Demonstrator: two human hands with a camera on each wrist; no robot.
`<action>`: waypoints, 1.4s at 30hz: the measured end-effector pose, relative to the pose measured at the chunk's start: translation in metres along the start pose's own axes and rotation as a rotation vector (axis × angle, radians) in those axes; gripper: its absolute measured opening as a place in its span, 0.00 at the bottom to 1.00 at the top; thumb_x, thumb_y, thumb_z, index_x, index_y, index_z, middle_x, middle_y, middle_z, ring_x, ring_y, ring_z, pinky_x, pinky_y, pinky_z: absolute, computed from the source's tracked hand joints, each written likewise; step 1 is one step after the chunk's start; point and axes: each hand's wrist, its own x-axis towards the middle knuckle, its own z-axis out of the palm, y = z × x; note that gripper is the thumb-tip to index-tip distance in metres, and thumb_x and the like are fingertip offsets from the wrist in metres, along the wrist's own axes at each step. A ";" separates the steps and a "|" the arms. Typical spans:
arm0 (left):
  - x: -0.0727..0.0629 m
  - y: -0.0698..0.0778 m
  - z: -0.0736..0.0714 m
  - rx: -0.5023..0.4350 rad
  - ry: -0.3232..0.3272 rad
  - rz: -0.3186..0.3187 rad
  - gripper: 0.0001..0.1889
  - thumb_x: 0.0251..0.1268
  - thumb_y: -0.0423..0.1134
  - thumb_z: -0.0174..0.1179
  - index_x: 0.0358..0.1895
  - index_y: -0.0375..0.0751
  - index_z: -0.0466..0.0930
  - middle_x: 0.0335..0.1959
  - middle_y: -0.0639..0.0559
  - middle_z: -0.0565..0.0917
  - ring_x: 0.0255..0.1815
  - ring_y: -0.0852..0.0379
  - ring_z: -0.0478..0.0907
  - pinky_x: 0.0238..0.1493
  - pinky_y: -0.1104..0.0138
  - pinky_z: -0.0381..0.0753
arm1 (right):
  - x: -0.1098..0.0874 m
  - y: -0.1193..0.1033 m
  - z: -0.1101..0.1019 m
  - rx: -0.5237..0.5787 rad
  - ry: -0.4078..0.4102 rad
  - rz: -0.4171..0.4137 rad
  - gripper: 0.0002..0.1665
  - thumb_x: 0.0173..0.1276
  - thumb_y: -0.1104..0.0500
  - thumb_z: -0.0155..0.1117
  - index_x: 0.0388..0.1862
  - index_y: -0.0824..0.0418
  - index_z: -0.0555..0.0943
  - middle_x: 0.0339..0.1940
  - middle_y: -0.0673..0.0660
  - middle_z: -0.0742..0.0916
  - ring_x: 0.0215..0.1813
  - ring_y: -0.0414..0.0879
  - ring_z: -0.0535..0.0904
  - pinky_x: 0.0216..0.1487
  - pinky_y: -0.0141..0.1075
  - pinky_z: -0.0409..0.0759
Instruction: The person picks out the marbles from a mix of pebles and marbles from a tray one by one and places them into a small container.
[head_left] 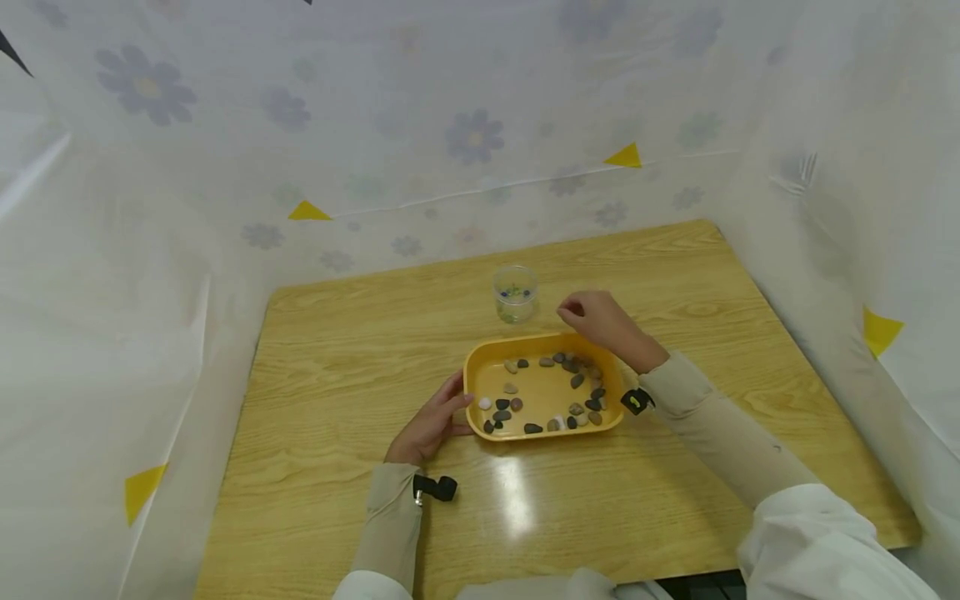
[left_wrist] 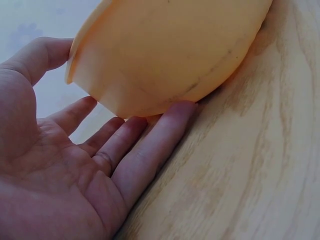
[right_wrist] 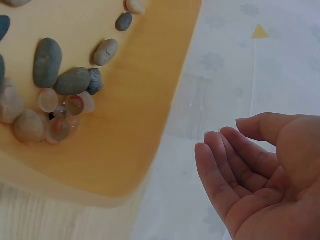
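A yellow plastic tray point(head_left: 543, 387) holds scattered dark, tan and white pebbles point(right_wrist: 47, 62). My left hand point(head_left: 427, 427) holds the tray's left end, thumb at the rim and fingers along the lower side point(left_wrist: 165, 55). Above the far right rim is my right hand point(head_left: 603, 321), its fingers loosely bent; in the right wrist view, nothing shows between thumb and fingers point(right_wrist: 260, 175). Just beyond the tray, left of that hand, stands a clear cup point(head_left: 516, 293) with small green and dark blue pieces inside. Several glassy marbles point(right_wrist: 60, 127) lie among pebbles in one tray corner.
The wooden table point(head_left: 337, 367) has rounded far corners. White flowered sheeting point(head_left: 390, 108) hangs behind it and on both sides, with yellow triangular patches point(head_left: 624, 157). Black straps with small devices point(head_left: 444, 488) sit at the wrists.
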 end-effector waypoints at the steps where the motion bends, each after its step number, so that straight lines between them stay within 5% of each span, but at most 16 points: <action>1: 0.000 0.000 0.000 0.001 0.000 0.000 0.31 0.68 0.42 0.53 0.72 0.59 0.53 0.71 0.54 0.54 0.55 0.46 0.72 0.42 0.52 0.81 | -0.002 0.001 0.000 -0.002 -0.002 0.003 0.13 0.71 0.55 0.54 0.43 0.61 0.81 0.36 0.55 0.83 0.36 0.46 0.78 0.39 0.42 0.78; 25: 0.000 0.002 -0.001 -0.009 -0.025 0.008 0.31 0.69 0.42 0.53 0.71 0.60 0.53 0.71 0.53 0.53 0.57 0.43 0.71 0.42 0.50 0.80 | -0.028 0.017 0.029 -0.089 -0.124 0.099 0.13 0.68 0.59 0.58 0.45 0.66 0.81 0.39 0.58 0.84 0.38 0.48 0.78 0.38 0.41 0.79; 35: -0.002 0.007 -0.001 -0.014 -0.059 -0.011 0.32 0.71 0.40 0.50 0.73 0.58 0.48 0.72 0.52 0.49 0.61 0.40 0.66 0.45 0.48 0.78 | -0.030 0.023 0.046 -0.188 -0.129 0.053 0.09 0.68 0.60 0.57 0.35 0.63 0.83 0.26 0.51 0.81 0.24 0.42 0.72 0.26 0.34 0.73; 42: -0.007 0.013 0.003 -0.004 -0.068 -0.013 0.32 0.71 0.39 0.49 0.74 0.56 0.47 0.72 0.50 0.49 0.60 0.40 0.67 0.47 0.48 0.78 | -0.031 0.023 0.054 -0.241 -0.075 -0.005 0.15 0.67 0.66 0.56 0.18 0.60 0.76 0.15 0.51 0.72 0.19 0.42 0.63 0.21 0.33 0.61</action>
